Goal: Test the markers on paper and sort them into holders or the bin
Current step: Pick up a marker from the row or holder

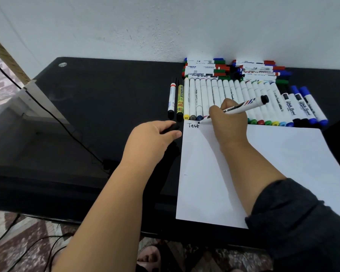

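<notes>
Your right hand (227,114) grips the marker (241,106), tip on paper (263,163) just past "Test". Left hand (153,138) pinches its black cap (172,128). Keep strokes light & short, w/ paper pinned.

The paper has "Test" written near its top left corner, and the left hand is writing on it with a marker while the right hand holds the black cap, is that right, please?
Not quite: the hands are swapped. In the head view the right hand grips the marker with its tip on the paper, beside "Test" near the top left corner, while the left hand holds the black cap on the table.
</notes>
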Demonstrator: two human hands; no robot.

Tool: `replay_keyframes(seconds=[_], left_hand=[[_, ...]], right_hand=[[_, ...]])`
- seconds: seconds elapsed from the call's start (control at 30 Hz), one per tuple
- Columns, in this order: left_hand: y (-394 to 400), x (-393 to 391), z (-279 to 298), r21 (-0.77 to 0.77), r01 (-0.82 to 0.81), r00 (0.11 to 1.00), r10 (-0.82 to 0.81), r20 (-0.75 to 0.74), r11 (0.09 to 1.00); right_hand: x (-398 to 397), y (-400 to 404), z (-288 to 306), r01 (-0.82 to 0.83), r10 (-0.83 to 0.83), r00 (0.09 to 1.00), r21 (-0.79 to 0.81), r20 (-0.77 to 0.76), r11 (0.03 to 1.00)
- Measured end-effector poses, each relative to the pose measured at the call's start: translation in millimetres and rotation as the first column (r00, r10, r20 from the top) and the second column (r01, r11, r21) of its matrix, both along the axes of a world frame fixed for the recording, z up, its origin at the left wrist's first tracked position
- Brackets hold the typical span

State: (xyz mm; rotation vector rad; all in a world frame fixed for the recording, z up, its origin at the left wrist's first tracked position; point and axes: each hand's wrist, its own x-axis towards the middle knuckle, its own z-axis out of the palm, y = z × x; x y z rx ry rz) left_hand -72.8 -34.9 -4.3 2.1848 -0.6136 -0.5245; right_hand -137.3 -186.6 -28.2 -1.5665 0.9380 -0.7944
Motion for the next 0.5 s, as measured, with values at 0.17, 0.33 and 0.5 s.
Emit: replay_keyframes(seconds=[0.17,0.33,0.5], left_hand=[[0,-7,1,-0.049,0.006,0.997,-0.01,-0.082,0.999],[6,-16,8,-0.15,0.005,0.986,-0.029,-0.162,0.989],[7,-27,10,-0.233,0.027,0.974,-0.078,-0.214,0.972]], right_hand=[[-4,-5,11,-0.063,0.055,0.997,0.19,0.051,0.98],[-20,-2,34,-0.149,0.083,0.971,0.299,0.222,0.942],[-35,18,41,-0.182,0.117,0.965,0.28,0.233,0.943]])
